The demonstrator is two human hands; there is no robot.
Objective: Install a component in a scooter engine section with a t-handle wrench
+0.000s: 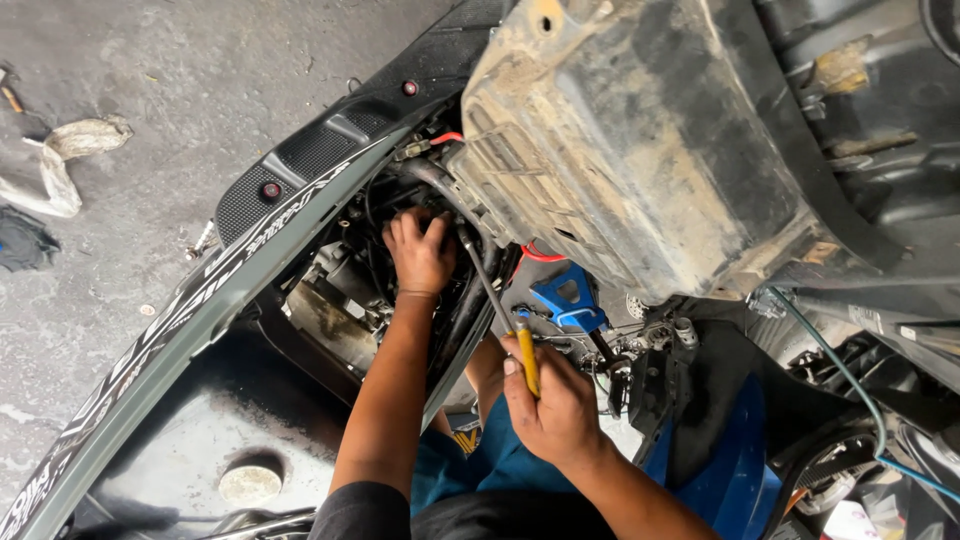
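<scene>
**Screwdriver angled up into a scooter's engine bay**

Head view looks down on a stripped scooter, its grey side panel (200,300) running diagonally from lower left to upper centre and a mud-caked underside cover (640,150) filling the upper right.

The right hand (555,405) is closed around the yellow handle of a screwdriver (500,310). The tool's long axis runs from that hand up and to the left: the handle sits low, near the person's body, and the dark metal shaft climbs towards the cluster of hoses and engine parts (345,290) beneath the cover. The tip is lost among the black hoses, so what it meets cannot be told.

The left hand (420,250) is further in, reaching up into the bay with its fingers curled against the dark parts there. Whether it grips something or only presses on it cannot be made out. It lies just left of the shaft's upper end and is the hand nearer the tip; the right hand stays back at the handle end.

A blue bracket-like part (568,297) sits just right of the shaft, with a red wire (540,255) looping above it. A green cable (840,370) trails down the right side. On the concrete floor (120,180), well apart to the left, lies a crumpled pale rag (65,160).
</scene>
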